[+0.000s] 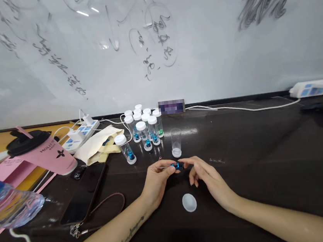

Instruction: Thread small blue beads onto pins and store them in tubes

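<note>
My left hand [157, 179] pinches a small blue-and-black piece [176, 166] between thumb and forefinger. A thin pale stem runs back from the piece across the fingers. My right hand [205, 174] comes in from the other side, its index fingertip at the black end and its other fingers loosely bent and apart. Just beyond the hands, a clear tube [177, 142] with a white base stands upright without a lid. A round white cap [189, 203] lies on the dark table [259, 164] between my forearms.
Several white-capped clear tubes [142, 133] holding small blue or green pieces stand beyond the hands. Leftward are a phone [84, 194] with a strap, a cloth pouch [98, 143], a pink cup [45, 151], a water bottle [10, 202] and a power strip [84, 135]. A whiteboard [206, 53] rises behind.
</note>
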### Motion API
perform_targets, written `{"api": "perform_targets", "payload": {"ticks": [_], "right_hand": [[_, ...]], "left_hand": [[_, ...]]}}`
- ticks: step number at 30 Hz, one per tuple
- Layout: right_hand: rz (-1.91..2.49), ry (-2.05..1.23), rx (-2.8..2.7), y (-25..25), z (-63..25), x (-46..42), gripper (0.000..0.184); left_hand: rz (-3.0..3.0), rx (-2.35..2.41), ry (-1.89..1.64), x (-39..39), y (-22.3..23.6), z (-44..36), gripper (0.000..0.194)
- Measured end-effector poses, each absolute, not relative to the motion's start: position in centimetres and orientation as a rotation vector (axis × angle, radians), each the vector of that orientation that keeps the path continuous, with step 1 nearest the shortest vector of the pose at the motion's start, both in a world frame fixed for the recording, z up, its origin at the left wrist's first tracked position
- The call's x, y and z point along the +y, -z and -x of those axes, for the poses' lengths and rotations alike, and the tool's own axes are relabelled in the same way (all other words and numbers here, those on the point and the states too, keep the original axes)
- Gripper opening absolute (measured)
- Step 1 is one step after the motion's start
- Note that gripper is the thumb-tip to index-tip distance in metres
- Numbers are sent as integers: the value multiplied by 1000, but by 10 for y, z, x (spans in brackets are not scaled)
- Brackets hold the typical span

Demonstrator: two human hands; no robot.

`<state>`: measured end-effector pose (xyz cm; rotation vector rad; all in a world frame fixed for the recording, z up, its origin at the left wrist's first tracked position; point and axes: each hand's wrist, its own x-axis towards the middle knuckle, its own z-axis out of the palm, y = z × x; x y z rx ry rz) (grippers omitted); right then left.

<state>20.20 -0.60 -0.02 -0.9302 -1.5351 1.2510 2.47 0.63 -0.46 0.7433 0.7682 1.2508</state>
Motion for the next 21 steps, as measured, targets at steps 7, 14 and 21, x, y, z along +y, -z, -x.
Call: {"api": "perform_targets", "payload": {"ticks": [7,14,21], "right_hand": [[932,-1254,-1542,-1,-202,-7,37],[931,-1259,-1535,-1,-202,-7,36],[925,-1258,-1538,1,-202,-6,37]], "left_hand": [[-748,737,-1252,7,6,-25,18],[-745,741,-1247,7,7,-24,17],[-748,737,-1251,7,7,-25,17]]}}
